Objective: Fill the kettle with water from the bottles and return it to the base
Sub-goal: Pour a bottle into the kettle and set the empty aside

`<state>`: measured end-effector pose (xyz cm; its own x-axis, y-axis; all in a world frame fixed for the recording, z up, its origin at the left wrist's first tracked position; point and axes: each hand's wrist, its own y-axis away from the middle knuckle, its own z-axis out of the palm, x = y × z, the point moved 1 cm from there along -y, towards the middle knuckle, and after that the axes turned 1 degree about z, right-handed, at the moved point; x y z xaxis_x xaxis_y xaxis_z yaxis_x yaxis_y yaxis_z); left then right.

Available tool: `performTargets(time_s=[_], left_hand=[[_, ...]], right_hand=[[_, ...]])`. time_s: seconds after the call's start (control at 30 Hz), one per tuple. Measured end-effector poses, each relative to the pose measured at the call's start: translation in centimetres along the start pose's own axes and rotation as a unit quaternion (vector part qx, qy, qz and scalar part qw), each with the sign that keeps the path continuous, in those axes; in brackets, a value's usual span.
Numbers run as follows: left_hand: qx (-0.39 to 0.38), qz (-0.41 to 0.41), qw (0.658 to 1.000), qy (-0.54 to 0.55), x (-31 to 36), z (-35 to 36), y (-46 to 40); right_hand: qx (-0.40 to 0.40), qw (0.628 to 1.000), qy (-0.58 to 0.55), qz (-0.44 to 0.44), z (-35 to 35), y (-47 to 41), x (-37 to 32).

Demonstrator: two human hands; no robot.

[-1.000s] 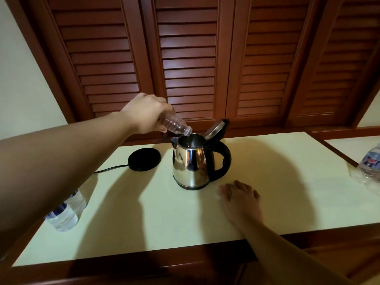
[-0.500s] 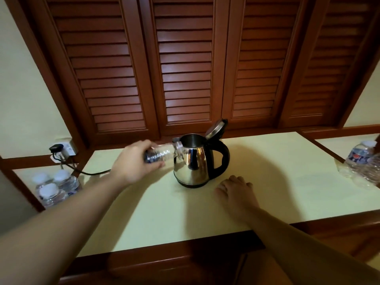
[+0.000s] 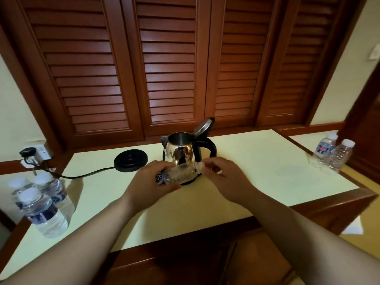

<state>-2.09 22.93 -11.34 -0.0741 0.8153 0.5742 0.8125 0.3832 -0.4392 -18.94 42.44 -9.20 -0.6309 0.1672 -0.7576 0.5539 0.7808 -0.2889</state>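
A steel kettle point(image 3: 181, 153) with a black handle stands on the pale table point(image 3: 267, 161), its lid point(image 3: 204, 126) tipped up and open. Its round black base point(image 3: 131, 163) lies apart from it, just to the left. In front of the kettle my left hand point(image 3: 150, 182) grips a clear, empty-looking plastic bottle point(image 3: 183, 174) held on its side, neck pointing right. My right hand point(image 3: 224, 177) has its fingers curled at the bottle's neck end; whether a cap is between them is hidden.
Three full capped bottles point(image 3: 43, 212) stand at the table's left edge. Two more bottles point(image 3: 333, 154) stand on a side surface at the right. The base's cord point(image 3: 86, 175) runs left to a wall socket point(image 3: 35, 153). Louvred wooden doors rise behind the table.
My left hand lowered the bottle from over the kettle's mouth and brought it in front of the kettle. My right hand lifted off the table and went to the bottle's neck.
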Motion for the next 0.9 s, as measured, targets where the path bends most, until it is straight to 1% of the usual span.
performTargets(time_s=[0.2,0.33,0.4,0.47,0.6,0.67,0.7,0.77,0.83,0.9], left_hand=[[-0.026,0.016,0.999,0.032,1.2,0.9,-0.5],[-0.034,0.019,0.998,0.042,2.2,1.5,-0.9],[-0.031,0.018,0.998,0.044,3.0,2.1,-1.1],[-0.025,0.024,0.999,0.042,4.1,2.9,-1.5],[-0.027,0.035,0.999,0.013,6.8,4.9,-2.7],[-0.034,0.027,0.999,0.008,7.7,6.2,-3.4],[-0.037,0.026,0.999,0.015,8.1,6.8,-3.7],[-0.048,0.025,0.998,0.024,9.3,8.4,-4.3],[-0.054,0.033,0.998,0.023,10.8,10.3,-5.2],[-0.052,0.041,0.998,0.022,12.3,12.4,-6.3]], right_hand=[[-0.019,1.000,0.021,-0.003,-1.7,0.9,0.7],[-0.034,0.999,0.002,-0.018,-3.5,1.8,0.8],[-0.039,0.999,0.010,-0.021,-4.4,2.1,1.1],[-0.039,0.999,0.023,-0.003,-5.1,2.3,1.9],[-0.007,0.999,0.031,0.042,-7.6,2.5,3.4],[-0.039,0.999,-0.013,0.035,-9.6,2.7,4.2],[-0.058,0.998,-0.012,0.026,-10.7,2.8,4.7],[-0.081,0.996,0.033,0.023,-12.6,3.0,6.1],[-0.081,0.994,0.049,0.049,-14.0,3.0,7.6],[-0.058,0.994,0.037,0.080,-15.3,2.8,9.2]])
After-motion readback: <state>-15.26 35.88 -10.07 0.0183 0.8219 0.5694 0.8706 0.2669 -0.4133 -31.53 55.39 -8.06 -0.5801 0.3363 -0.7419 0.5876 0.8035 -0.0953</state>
